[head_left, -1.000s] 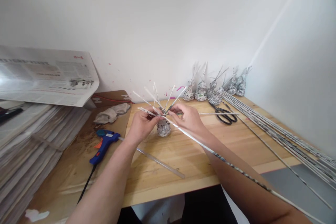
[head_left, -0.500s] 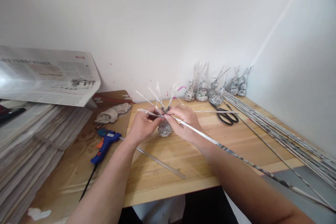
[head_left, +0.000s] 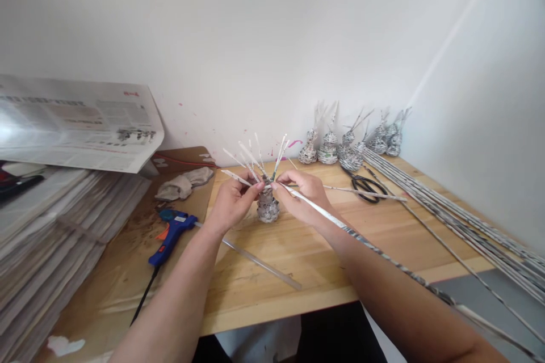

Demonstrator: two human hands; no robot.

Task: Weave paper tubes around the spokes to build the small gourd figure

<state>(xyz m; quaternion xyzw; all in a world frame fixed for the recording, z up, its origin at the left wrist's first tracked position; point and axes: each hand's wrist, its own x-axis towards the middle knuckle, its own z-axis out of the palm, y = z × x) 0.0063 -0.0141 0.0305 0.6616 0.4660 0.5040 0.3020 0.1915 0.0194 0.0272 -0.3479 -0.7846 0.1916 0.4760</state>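
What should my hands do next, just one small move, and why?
I'd probably bend the long paper strip around the next spoke with your right hand, your left hand steadying the woven piece: the strip leads from your right hand, its length trails toward the lower right, and several spokes fan upward.

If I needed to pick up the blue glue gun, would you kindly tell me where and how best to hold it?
I would take the glue gun by its handle, coming from the near side. It lies flat, with the handle slanting nearward and the cord leaving its end. The teal front end points left, so probably best avoided.
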